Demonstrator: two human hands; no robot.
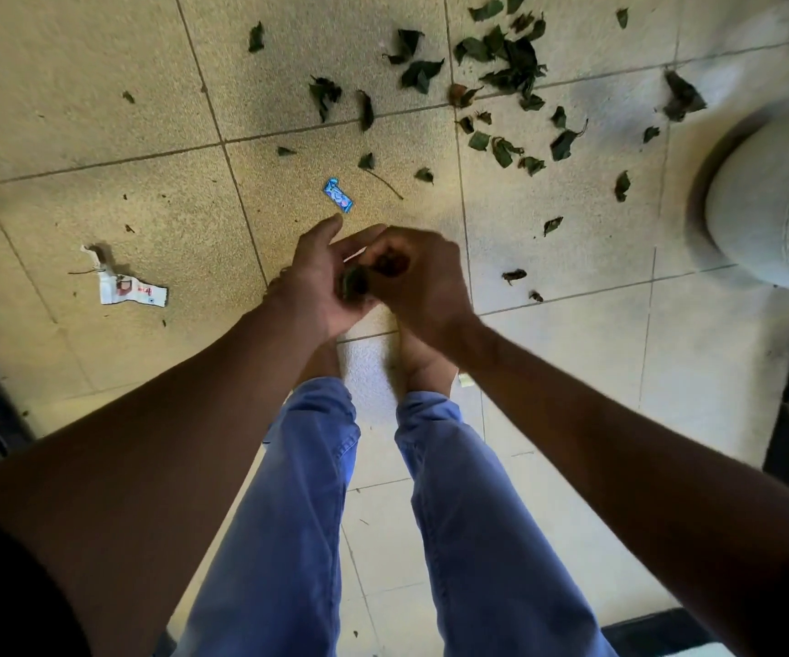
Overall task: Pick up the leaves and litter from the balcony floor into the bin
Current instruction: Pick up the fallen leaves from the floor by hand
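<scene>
Two wrappers on the floor: one blue wrapper [338,195], one white wrapper [132,290]. One grey bin [776,201]. Dozens of leaves [506,64], too many for an exact count.

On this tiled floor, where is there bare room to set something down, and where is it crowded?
Bare tile lies between the torn white wrapper and the small blue wrapper, and across the upper left. Dark dry leaves crowd the upper right, beside the ribbed grey bin.
</scene>
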